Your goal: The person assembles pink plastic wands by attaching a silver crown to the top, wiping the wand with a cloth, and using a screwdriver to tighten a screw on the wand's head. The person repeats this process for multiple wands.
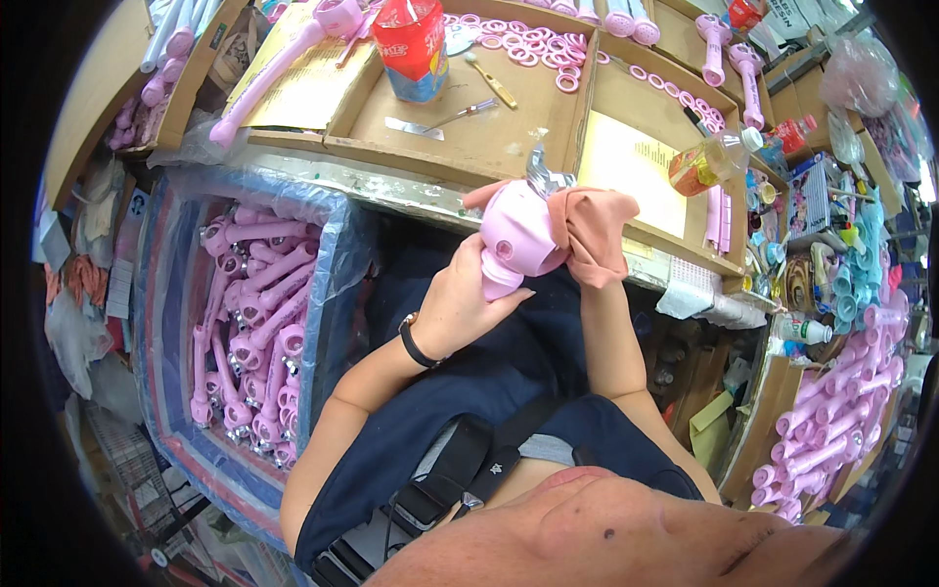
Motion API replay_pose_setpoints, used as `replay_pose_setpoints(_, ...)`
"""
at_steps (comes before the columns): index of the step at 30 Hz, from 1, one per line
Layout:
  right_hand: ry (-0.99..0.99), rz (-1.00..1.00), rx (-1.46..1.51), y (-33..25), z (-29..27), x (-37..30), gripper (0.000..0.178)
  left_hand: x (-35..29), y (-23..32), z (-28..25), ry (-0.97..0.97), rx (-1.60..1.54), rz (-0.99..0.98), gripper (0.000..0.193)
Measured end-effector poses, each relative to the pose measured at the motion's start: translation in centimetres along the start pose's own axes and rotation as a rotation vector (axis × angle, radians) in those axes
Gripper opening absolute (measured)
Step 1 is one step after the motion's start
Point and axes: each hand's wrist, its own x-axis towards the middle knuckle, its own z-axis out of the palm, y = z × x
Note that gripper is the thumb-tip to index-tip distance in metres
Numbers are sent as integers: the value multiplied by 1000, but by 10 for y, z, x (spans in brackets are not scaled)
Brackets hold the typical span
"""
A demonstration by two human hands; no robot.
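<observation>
My left hand (458,308) is closed around the narrow lower end of a pink plastic part with a rounded, hollow head (516,233). A salmon-coloured cloth (599,230) covers most of my right hand (605,293) and is pressed against the right side of that head. The cloth hides my right fingers. Another bit of salmon material (481,196) shows at the part's left side. A shiny silver piece (546,171) shows just beyond the head, and I cannot tell whether it is attached. Both hands are above my lap, close to the workbench edge.
At left, a plastic-lined bin (337,245) holds many pink wand-like parts (259,303). Cardboard trays (489,147) on the bench carry pink rings (538,47), a small brush (492,82) and a red-and-blue bag (411,54). A bottle (709,164) stands right; more pink parts (817,430) pile beyond.
</observation>
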Motion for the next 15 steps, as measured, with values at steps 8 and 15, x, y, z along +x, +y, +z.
replay_pose_setpoints(8, 372, -333, -265, -43, 33, 10, 27, 17, -26, -11, -668, -1330, -313, 52)
replay_pose_setpoints(15, 252, 84, -470, -70, 80, -17, 24, 10, -19, -1, -112, -347, -93, 48)
